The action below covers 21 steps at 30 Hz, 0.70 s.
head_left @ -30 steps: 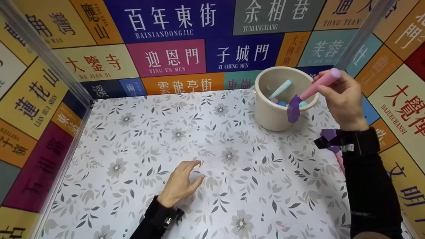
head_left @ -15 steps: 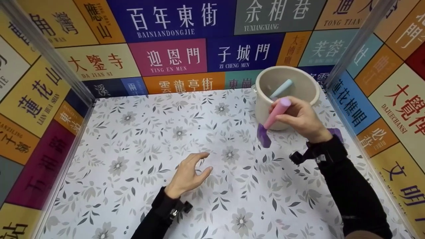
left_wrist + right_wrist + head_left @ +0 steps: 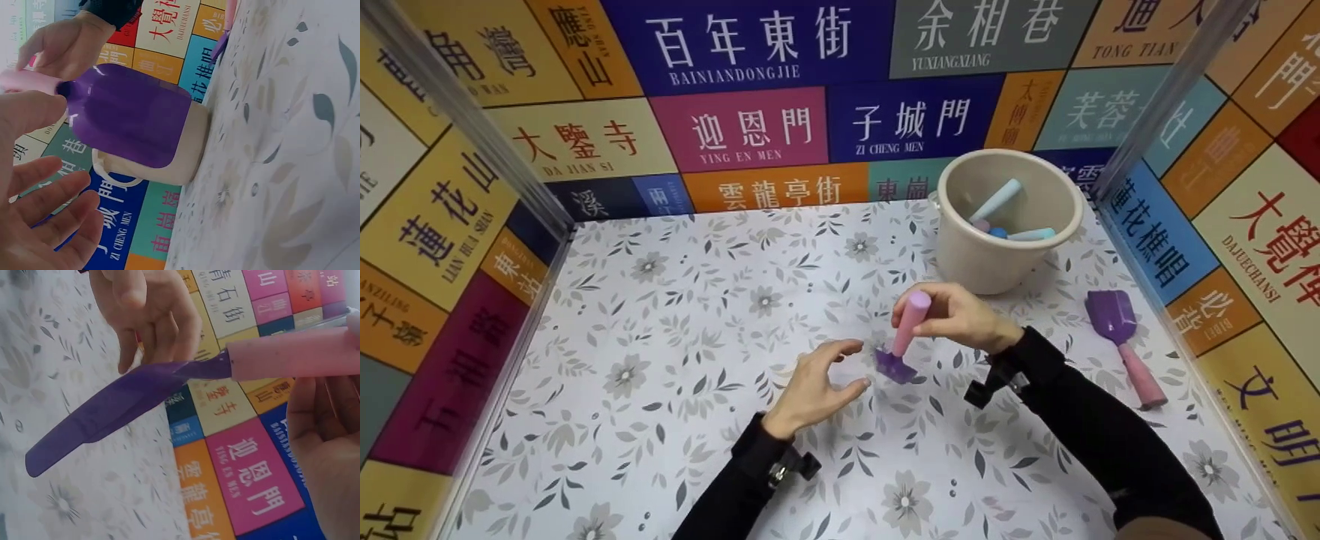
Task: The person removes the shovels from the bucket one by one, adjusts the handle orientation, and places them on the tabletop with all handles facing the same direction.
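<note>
My right hand grips the pink handle of a toy shovel, its purple blade pointing down over the middle of the table. In the left wrist view the broad purple blade faces the camera; the right wrist view shows the shovel nearly edge-on. My left hand is held just left of the blade, fingers spread and slightly bent, with nothing in it. Further right, a second toy shovel, also purple with a pink handle, lies on the table.
A cream bucket stands at the back right, with light blue handles and small coloured balls inside. Panels printed with street names wall in the back and both sides. A floral cloth covers the table.
My right hand has carried the shovel from the bucket's rim left and down to the middle of the table. The left hand has shifted a little right, towards it. The second shovel is now uncovered.
</note>
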Available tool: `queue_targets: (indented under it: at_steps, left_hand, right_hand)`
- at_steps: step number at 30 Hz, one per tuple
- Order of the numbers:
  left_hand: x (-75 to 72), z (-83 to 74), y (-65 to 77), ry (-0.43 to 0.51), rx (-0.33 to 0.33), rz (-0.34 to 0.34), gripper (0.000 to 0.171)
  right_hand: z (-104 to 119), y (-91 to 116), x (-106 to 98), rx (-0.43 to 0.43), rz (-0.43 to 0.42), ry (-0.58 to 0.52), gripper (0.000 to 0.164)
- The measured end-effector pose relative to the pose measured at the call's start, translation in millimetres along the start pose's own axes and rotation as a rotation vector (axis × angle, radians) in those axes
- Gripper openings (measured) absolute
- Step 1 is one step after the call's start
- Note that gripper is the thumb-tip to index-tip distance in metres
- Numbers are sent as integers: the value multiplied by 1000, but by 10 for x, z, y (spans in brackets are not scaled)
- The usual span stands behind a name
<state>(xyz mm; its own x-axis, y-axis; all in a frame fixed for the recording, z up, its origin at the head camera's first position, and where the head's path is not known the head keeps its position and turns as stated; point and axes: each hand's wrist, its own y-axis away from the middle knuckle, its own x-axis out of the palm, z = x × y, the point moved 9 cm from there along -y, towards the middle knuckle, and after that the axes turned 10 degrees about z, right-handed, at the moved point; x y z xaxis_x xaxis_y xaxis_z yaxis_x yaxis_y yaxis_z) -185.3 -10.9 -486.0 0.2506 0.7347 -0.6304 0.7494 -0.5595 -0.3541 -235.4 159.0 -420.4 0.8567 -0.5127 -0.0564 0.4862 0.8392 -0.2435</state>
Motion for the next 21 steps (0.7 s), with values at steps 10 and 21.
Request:
queue_targets:
  at_steps: [10,21]
  left_hand:
    - [259,6,7,117,19,178,29]
    - [378,-39,40,123,53,267,10]
  right_hand:
    - [-150,-99,368,17,224,-80,30]
    - [-177,-97,474,14,287,-86,23]
